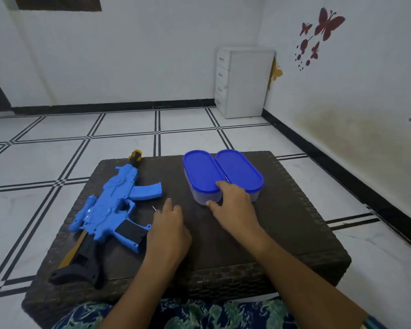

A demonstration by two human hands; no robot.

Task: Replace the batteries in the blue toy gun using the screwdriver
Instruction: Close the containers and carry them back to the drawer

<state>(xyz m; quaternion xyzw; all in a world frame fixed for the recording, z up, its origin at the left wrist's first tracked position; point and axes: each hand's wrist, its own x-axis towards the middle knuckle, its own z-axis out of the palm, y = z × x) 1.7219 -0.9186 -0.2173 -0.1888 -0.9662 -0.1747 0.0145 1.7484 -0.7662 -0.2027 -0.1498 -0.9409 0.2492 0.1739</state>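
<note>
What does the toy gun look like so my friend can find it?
Find the dark woven table. On its left side lies the blue toy gun, long, with a black stock, unlike the two oval blue-lidded containers on the right.
</note>
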